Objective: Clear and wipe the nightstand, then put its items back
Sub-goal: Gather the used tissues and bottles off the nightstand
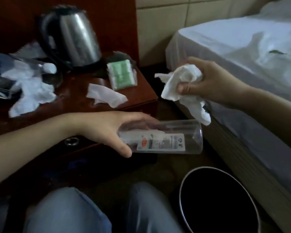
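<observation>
My left hand (pixel 107 130) grips a clear plastic bottle (pixel 166 138) with a white label, held on its side in front of the dark wooden nightstand (pixel 77 93). My right hand (pixel 208 81) is closed on a crumpled white tissue (pixel 180 84), raised between the nightstand and the bed. On the nightstand stand a steel kettle (pixel 76 36), a green and white packet (pixel 123 74), a loose tissue (pixel 106 96) and a larger heap of crumpled tissues (pixel 32 91).
A round dark bin (pixel 220 200) stands open on the floor below the bottle. The white-sheeted bed (pixel 242 52) fills the right side. Blue and clear plastic wrappers (pixel 0 78) lie at the nightstand's left. My knees (pixel 65 211) are at the bottom.
</observation>
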